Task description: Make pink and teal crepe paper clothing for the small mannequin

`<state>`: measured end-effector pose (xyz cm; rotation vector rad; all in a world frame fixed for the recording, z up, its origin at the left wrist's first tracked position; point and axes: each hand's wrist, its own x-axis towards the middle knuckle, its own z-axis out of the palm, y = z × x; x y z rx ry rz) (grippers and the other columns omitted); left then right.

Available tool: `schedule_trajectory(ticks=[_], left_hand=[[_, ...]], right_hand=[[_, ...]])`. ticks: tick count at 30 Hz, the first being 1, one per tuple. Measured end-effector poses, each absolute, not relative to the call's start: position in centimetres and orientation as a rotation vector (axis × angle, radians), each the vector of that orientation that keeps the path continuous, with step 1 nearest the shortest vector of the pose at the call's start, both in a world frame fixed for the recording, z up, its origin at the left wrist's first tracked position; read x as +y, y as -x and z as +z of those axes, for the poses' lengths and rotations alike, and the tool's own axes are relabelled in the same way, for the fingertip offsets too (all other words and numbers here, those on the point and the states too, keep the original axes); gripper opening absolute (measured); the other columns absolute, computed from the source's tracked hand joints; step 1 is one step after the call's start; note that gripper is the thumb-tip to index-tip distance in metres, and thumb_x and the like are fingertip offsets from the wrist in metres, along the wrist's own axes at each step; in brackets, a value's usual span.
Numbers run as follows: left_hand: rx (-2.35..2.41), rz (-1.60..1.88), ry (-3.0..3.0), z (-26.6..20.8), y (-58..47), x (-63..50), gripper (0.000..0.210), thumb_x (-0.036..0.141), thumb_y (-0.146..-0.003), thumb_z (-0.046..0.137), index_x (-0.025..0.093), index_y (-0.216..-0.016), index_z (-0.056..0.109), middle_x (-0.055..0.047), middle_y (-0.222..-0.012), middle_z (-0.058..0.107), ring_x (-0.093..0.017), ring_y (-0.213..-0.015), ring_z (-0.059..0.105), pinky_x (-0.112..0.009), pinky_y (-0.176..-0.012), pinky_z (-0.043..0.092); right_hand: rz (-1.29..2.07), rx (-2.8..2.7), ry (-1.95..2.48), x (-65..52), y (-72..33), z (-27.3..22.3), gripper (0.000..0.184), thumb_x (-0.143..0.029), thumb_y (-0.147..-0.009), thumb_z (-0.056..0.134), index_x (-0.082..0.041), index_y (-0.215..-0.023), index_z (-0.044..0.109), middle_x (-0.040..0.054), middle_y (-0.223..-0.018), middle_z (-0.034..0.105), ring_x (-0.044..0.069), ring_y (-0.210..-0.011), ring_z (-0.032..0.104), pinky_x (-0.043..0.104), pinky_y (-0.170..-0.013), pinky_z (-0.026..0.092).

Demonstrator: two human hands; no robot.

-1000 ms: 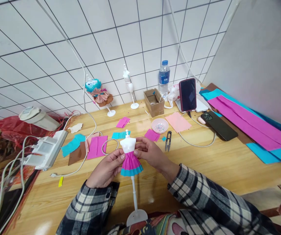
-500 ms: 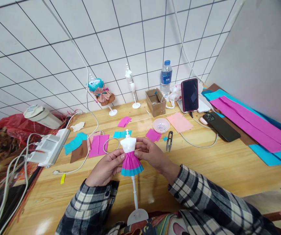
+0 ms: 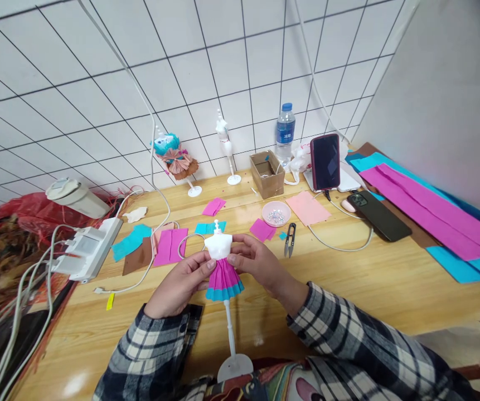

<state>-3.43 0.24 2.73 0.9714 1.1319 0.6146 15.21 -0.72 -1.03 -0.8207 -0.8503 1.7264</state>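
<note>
We have a small white plastic dress-form mannequin [image 3: 218, 246] between our hands, upright at the near side of the pale wooden desk [image 3: 348, 284], its round white base [image 3: 235, 367] close against our clothing. Whether that base bears fully on the desk we cannot tell. Around the waist sits a pleated magenta skirt with a cyan hem [image 3: 224, 277], seemingly of crepe paper, flaring below the bare white torso.

Our left hand [image 3: 177, 285] pinches the skirt's waist from its side, thumb in front; our right hand [image 3: 256, 260] does the same opposite, thumb at the waistline and fingers bent behind the torso, where their tips are hidden.

We judge the step in hand to be fitting and steadying the skirt at the waist, with the pleats looking fairly evenly spread. The next move seems to call for light, even pressure from both thumbs, so the gathers neither slip nor crumple, and for one hand to secure the waist before the other lets go.

Just beyond lie a cyan paper strip [image 3: 210, 228], a folded magenta paper piece [image 3: 262, 229], dark metal thread snips [image 3: 290, 240] and a round pale-pink bowl [image 3: 276, 225] of shiny beads.
</note>
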Motion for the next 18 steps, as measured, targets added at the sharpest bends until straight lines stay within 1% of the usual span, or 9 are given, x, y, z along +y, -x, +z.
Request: schedule_trajectory(ticks=[4, 7, 10, 12, 15, 16, 18], left_hand=[[1.131, 0.622, -1.022, 3.4, 3.1, 0.2, 0.038, 0.037, -0.071, 0.078, 0.018, -0.102, 0.071, -0.004, -0.087, 0.069, -0.013, -0.071, 0.057, -0.021, -0.063, 0.045], [1.108, 0.647, -1.049, 3.2, 3.1, 0.3, 0.032, 0.037, -0.070, 0.079, 0.017, -0.095, 0.072, -0.001, -0.077, 0.067, -0.010, -0.062, 0.053, -0.020, -0.058, 0.041], [1.099, 0.644, -1.039, 2.3, 3.3, 0.6, 0.028, 0.036, -0.070, 0.078, 0.016, -0.087, 0.072, 0.001, -0.066, 0.062, -0.010, -0.057, 0.051, -0.019, -0.055, 0.040], [1.075, 0.619, -1.007, 1.8, 3.6, 0.8, 0.030, 0.037, -0.071, 0.077, 0.016, -0.092, 0.071, -0.001, -0.069, 0.064, -0.012, -0.060, 0.055, -0.021, -0.058, 0.044], [1.020, 0.588, -0.967, 1.4, 4.2, 1.0, 0.040, 0.039, -0.071, 0.077, 0.018, -0.105, 0.070, -0.005, -0.082, 0.069, -0.014, -0.066, 0.060, -0.025, -0.064, 0.049], [1.012, 0.582, -0.958, 1.5, 4.4, 1.0, 0.043, 0.039, -0.071, 0.078, 0.019, -0.107, 0.070, -0.005, -0.085, 0.069, -0.015, -0.068, 0.061, -0.025, -0.064, 0.050], [1.024, 0.575, -0.945, 1.7, 4.8, 1.0, 0.045, 0.039, -0.069, 0.079, 0.020, -0.109, 0.070, -0.005, -0.087, 0.069, -0.013, -0.068, 0.060, -0.022, -0.060, 0.049]], right_hand=[[1.684, -0.862, 0.858, -0.9, -14.9, -0.5, 0.055, -0.030, -0.059, 0.083, -0.021, -0.106, 0.056, -0.0018, -0.082, 0.065, 0.015, -0.077, 0.063, 0.029, -0.071, 0.049], [1.688, -0.847, 0.840, -0.9, -14.6, -0.7, 0.053, -0.029, -0.060, 0.082, -0.021, -0.105, 0.056, -0.0025, -0.081, 0.065, 0.014, -0.077, 0.063, 0.029, -0.073, 0.048], [1.678, -0.825, 0.863, -0.8, -14.5, -1.2, 0.051, -0.030, -0.061, 0.082, -0.020, -0.104, 0.057, -0.0022, -0.080, 0.065, 0.014, -0.076, 0.062, 0.028, -0.072, 0.047], [1.707, -0.816, 0.852, -0.7, -14.6, -1.5, 0.050, -0.032, -0.063, 0.082, -0.020, -0.105, 0.058, -0.0014, -0.081, 0.066, 0.013, -0.075, 0.062, 0.028, -0.073, 0.047], [1.834, -0.818, 0.722, -0.5, -15.0, -1.5, 0.051, -0.034, -0.068, 0.079, -0.020, -0.112, 0.059, 0.0007, -0.087, 0.067, 0.014, -0.077, 0.063, 0.030, -0.075, 0.048], [1.865, -0.812, 0.687, -0.5, -15.1, -1.5, 0.051, -0.033, -0.068, 0.078, -0.020, -0.113, 0.059, 0.0010, -0.087, 0.068, 0.014, -0.078, 0.063, 0.031, -0.076, 0.049], [1.873, -0.792, 0.677, -0.5, -15.2, -1.4, 0.052, -0.031, -0.066, 0.080, -0.020, -0.112, 0.060, 0.0011, -0.087, 0.069, 0.014, -0.079, 0.064, 0.031, -0.076, 0.049]])
